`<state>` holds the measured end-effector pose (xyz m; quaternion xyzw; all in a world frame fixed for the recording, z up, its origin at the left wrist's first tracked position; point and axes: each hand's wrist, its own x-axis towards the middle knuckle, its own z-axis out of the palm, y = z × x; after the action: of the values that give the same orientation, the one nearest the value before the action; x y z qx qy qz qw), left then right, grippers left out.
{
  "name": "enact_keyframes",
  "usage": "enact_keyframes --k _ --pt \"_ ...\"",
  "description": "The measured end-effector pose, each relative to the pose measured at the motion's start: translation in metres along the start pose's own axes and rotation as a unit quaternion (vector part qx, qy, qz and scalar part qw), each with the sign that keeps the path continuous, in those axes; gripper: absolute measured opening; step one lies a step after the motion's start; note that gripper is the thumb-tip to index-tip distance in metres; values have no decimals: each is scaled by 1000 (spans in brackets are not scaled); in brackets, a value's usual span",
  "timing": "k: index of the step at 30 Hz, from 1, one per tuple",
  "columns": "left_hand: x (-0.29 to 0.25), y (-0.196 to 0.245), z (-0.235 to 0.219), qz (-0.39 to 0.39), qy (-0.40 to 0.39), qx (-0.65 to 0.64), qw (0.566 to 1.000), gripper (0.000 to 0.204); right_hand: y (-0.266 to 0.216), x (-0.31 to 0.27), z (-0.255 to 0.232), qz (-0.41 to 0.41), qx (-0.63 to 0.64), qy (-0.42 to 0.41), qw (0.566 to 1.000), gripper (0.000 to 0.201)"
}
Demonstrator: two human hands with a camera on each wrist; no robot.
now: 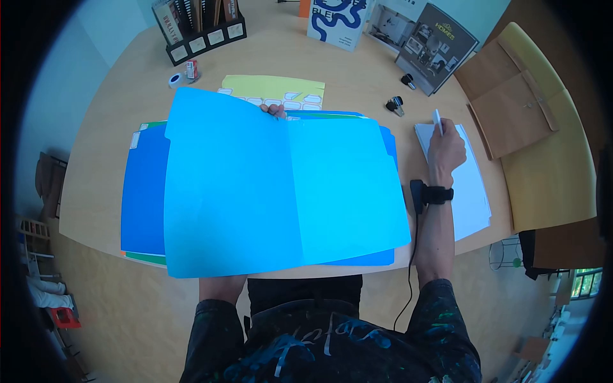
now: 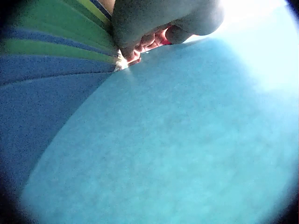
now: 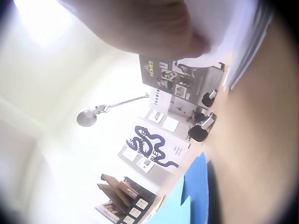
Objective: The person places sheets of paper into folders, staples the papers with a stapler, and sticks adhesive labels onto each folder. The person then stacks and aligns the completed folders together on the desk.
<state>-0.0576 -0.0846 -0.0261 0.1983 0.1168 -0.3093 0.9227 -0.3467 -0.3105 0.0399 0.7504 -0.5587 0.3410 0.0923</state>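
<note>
A light blue file folder (image 1: pixel 236 185) lies spread open, tilted over a stack of darker blue folders (image 1: pixel 143 191) and green ones. My left hand (image 2: pixel 154 28) is mostly hidden behind it in the head view, with only fingertips showing at its top edge; it grips the folder there. Off to the right, my right hand (image 1: pixel 447 150) is over a stack of white paper (image 1: pixel 469 191). Its fingers pinch a white sheet (image 3: pixel 215 28), whose curled edge stands up beside the thumb in the head view.
Beyond the folders lies a yellow-green folder (image 1: pixel 271 83) with label stickers. Black binder clips (image 1: pixel 396 105) sit near a standing HOMES book (image 1: pixel 437 51). A brown envelope (image 1: pixel 511 102) rests on the right. A book holder (image 1: pixel 207 41) and tape roll (image 1: pixel 177 80) are at back left.
</note>
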Motion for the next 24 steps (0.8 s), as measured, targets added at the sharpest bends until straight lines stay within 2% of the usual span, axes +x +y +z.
enact_keyframes --k 1,3,4,5,6,7,8,9,10,12,13,15,16,19,20,22,23,24 --pt "1 2 -1 1 0 -2 1000 34 -4 -1 -7 -3 2 0 1000 14" --pt "1 6 -4 4 1 -5 1000 34 -13 -6 -19 -58 117 78 988 12" --pt "-9 10 2 5 1 -6 1000 34 -16 -9 -23 -60 119 77 988 12" --pt "-18 13 10 6 1 -7 1000 34 -20 -13 -27 -133 254 58 956 14" --pt "-27 16 18 7 0 -7 1000 34 -23 -16 -30 -203 383 39 901 16" --pt "-17 16 9 7 0 -8 1000 34 -26 -21 -35 -204 384 39 900 16" --pt "-7 15 0 7 1 -8 1000 33 -29 -27 -40 -214 477 -99 847 17" --pt "3 13 -9 6 2 -6 1000 33 -32 -32 -45 -216 555 -233 768 19" --pt "3 14 -11 5 2 -6 1000 33 -34 -34 -50 -215 556 -234 768 19" --pt "4 15 -13 4 2 -5 1000 33 -39 -35 -56 -264 526 -470 658 18" --pt "4 16 -13 3 1 -5 1000 33 -39 -36 -54 -264 526 -470 658 18" --pt "4 17 -14 1 0 -5 1000 33 -40 -39 -47 -315 545 -567 531 17" --pt "4 17 -16 0 0 -5 1000 33 -40 -39 -48 -315 545 -568 531 17" --pt "4 19 -19 -3 -1 -4 1000 33 -39 -41 -52 -329 474 -685 445 19" --pt "4 19 -19 -5 -1 -3 1000 33 -37 -39 -49 -329 475 -685 445 19" --pt "4 19 -20 -7 -3 -2 1000 33 -33 -32 -38 -192 460 -663 558 43" --pt "4 19 -20 -8 -2 -2 1000 33 -35 -37 -35 -193 460 -664 557 43" --pt "4 19 -20 -8 -1 -3 1000 33 -39 -44 -31 -287 348 -511 732 58"
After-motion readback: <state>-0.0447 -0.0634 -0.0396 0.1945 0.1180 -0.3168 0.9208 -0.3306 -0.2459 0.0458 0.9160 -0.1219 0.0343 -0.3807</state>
